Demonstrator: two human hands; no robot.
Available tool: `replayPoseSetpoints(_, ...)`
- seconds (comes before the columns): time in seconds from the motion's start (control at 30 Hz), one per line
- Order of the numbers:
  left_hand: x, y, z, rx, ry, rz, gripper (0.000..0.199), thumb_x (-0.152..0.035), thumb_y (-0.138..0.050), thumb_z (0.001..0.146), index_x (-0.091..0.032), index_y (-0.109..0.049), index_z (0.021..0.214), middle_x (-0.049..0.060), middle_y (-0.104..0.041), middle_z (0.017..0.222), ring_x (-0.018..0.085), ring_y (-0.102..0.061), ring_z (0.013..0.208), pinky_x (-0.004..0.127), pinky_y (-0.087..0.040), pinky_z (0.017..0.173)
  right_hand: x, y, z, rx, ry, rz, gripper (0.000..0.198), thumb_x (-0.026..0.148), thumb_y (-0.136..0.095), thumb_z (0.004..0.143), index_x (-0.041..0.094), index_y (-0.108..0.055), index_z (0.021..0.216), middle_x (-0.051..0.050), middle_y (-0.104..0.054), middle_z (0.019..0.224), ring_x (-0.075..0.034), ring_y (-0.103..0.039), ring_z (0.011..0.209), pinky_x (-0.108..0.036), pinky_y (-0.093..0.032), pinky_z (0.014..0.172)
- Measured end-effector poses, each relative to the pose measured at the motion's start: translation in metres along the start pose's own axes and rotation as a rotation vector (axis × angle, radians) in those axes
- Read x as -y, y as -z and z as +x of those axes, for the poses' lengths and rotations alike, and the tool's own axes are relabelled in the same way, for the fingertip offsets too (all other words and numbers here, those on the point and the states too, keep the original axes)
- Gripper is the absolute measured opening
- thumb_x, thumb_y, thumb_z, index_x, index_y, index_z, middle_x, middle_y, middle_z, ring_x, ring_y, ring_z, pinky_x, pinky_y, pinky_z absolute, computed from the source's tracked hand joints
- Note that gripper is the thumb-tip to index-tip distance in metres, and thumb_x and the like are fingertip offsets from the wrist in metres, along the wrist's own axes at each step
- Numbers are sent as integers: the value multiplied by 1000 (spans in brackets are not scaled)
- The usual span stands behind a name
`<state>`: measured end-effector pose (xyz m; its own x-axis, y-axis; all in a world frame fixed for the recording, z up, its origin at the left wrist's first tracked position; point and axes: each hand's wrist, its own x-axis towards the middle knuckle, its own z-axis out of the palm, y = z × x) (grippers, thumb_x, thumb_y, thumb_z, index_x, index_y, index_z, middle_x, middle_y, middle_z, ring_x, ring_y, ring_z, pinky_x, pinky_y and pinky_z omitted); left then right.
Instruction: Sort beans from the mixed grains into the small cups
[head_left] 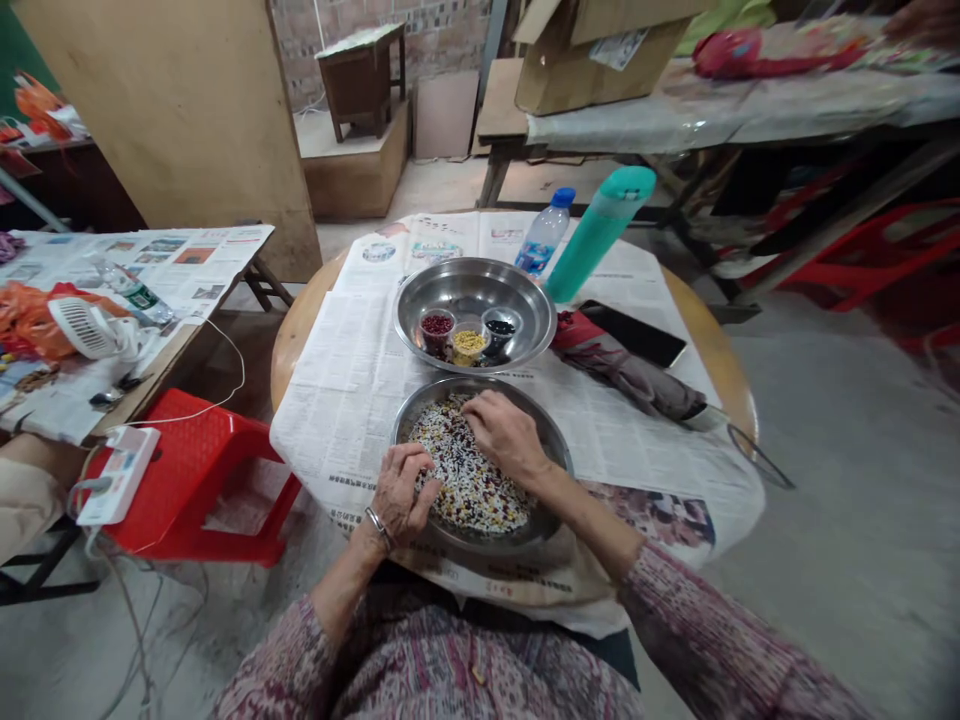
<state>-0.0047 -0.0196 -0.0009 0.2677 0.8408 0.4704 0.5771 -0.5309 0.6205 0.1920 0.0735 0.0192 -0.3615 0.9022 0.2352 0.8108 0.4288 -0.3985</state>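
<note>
A shallow metal basin holds a spread mix of white grains with dark, yellow and red beans. Over its left rim rests my left hand, thumb and fingers apart at the edge of the mix. My right hand reaches into the far part of the mix, its fingers bent down and drawn together; whatever is between the fingertips is hidden. Just behind stands a larger metal bowl with three clear cups inside: red beans, yellow beans and black beans.
Newspaper covers the round table. A water bottle, a teal flask, a dark phone and a folded umbrella lie or stand behind and right. At left is a red stool with a power strip.
</note>
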Motion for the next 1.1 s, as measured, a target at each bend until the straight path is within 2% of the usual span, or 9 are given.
replayPoseSetpoints(0.13, 0, 0, 0, -14, -1, 9, 15, -22, -48, 91, -18, -52, 104, 11, -55, 111, 23, -51, 109, 43, -44, 97, 16, -5, 5, 2, -41, -23, 21, 25, -49, 93, 20, -68, 101, -11, -64, 100, -25, -53, 100, -37, -44, 89)
replayPoseSetpoints(0.23, 1, -1, 0, -29, 6, 5, 26, -23, -49, 90, -17, -49, 115, 13, -51, 119, 24, -49, 114, 45, -43, 100, 37, -12, -7, 116, 204, 78, 20, 29, -56, 90, 20, -66, 105, -10, -62, 104, -22, -53, 101, -34, -46, 86)
replayPoseSetpoints(0.33, 1, -1, -1, -30, 7, 13, 33, -25, -49, 90, -17, -46, 122, 14, -49, 123, 25, -47, 117, 46, -43, 102, 41, -9, -24, 284, 369, 91, 14, 18, -58, 87, 19, -67, 97, -7, -62, 96, -19, -56, 90, -29, -47, 77)
replayPoseSetpoints(0.43, 0, -1, -1, -27, -18, 29, 33, -26, -52, 89, -16, -47, 120, 14, -51, 120, 25, -49, 116, 46, -43, 102, 22, 2, -37, 286, 267, 63, 25, 9, -48, 87, 20, -69, 97, -6, -64, 95, -16, -59, 84, -27, -47, 74)
replayPoseSetpoints(0.57, -5, 6, 6, 19, -30, 94, 33, -26, -60, 86, -17, -51, 116, 13, -51, 121, 26, -49, 116, 45, -44, 102, -7, 19, -55, 45, 70, 134, 31, 15, -46, 90, 25, -66, 112, -7, -64, 115, -20, -62, 103, -32, -49, 89)
replayPoseSetpoints(0.77, -23, 13, 27, 446, 109, 430, 89, -41, -89, 55, -20, -45, 130, 19, -47, 133, 38, -49, 120, 53, -50, 93, -6, 18, -96, 99, -68, -74, 45, 36, -65, 80, 24, -57, 122, -12, -65, 113, -27, -65, 95, -37, -53, 76)
replayPoseSetpoints(0.9, -26, -8, 33, 583, 211, 489, 57, -21, -81, 65, -17, -54, 116, 15, -56, 116, 30, -61, 99, 41, -55, 80, 9, -5, -97, 135, -57, -19, 34, 25, -62, 79, 18, -61, 112, -15, -65, 112, -27, -65, 93, -36, -51, 80)
replayPoseSetpoints(0.97, -24, -21, 38, 538, 238, 399, 39, -9, -70, 71, -18, -58, 106, 10, -61, 109, 24, -64, 93, 36, -55, 81, 13, -13, -86, 127, -93, 72, 29, 16, -56, 78, 18, -64, 106, -12, -69, 104, -24, -65, 92, -34, -49, 82)
replayPoseSetpoints(1.1, -16, -38, 62, 420, 294, 287, 32, -5, -58, 77, -20, -63, 104, 4, -70, 91, 21, -66, 87, 33, -54, 84, 11, -8, -55, 130, -227, 204, 26, 12, -49, 76, 19, -68, 92, -6, -72, 84, -20, -65, 81, -29, -47, 77)
